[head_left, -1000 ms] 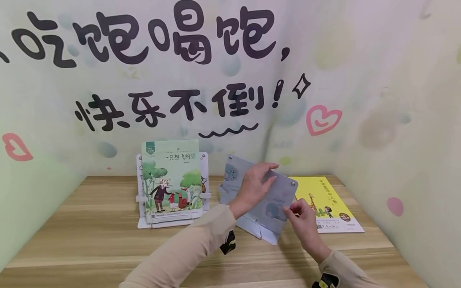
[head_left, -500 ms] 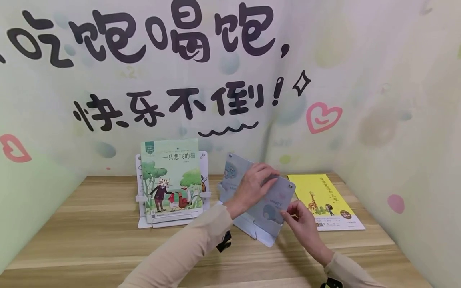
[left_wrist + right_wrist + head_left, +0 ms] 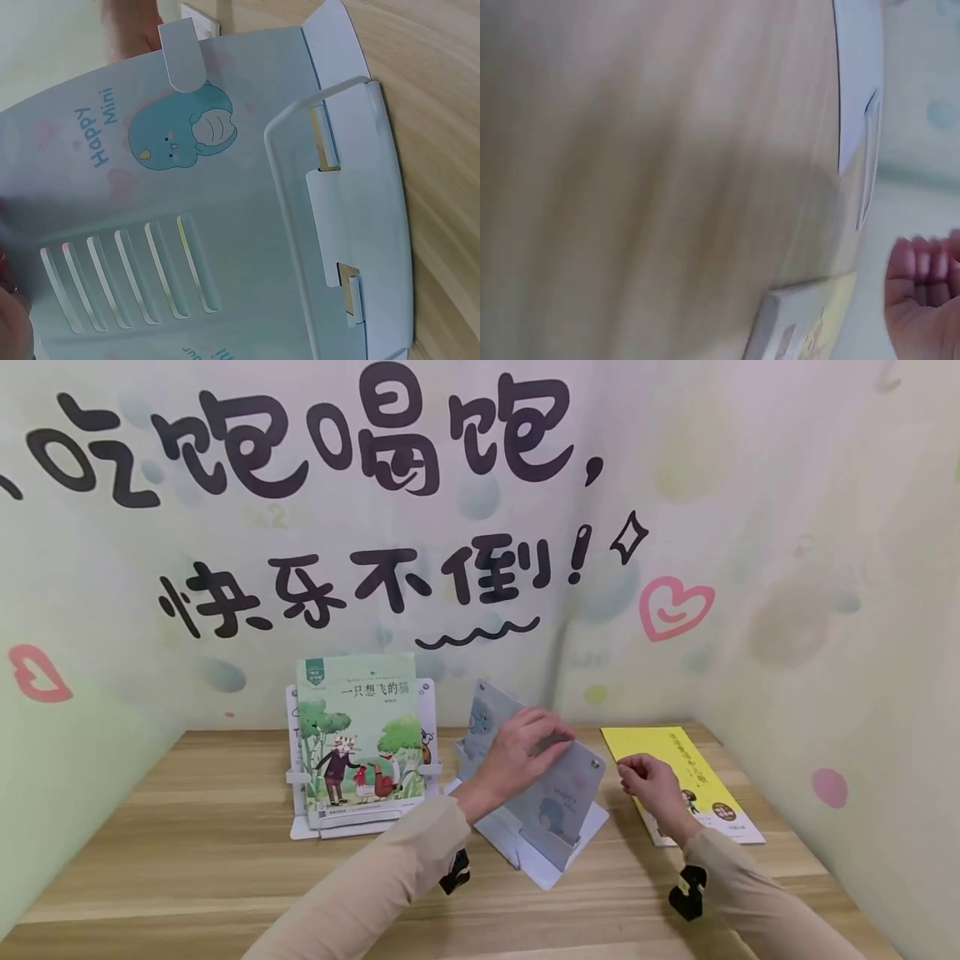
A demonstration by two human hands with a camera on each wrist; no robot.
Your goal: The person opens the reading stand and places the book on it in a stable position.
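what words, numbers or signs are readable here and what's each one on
"吃饱喝饱," on the wall
"快乐不倒!" on the wall, lower line
"一只想飞的猫" on the green book
"Happy Mini" on the pale blue stand
Too small or blurred: the yellow book's title, the green book's fine print
Partly hidden: letters on the white stand behind the green book

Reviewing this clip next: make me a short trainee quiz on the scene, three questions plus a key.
1. Which touches the pale-blue bookstand: the left grip or the right grip?
2. True or false: the cat picture book lies flat.
3. Where is the yellow book?
A) Propped on the pale-blue bookstand
B) Flat on the wooden tabletop
C) In the left grip

Key:
1. The left grip, at the top edge.
2. False; it stands propped on the white bookstand.
3. B.
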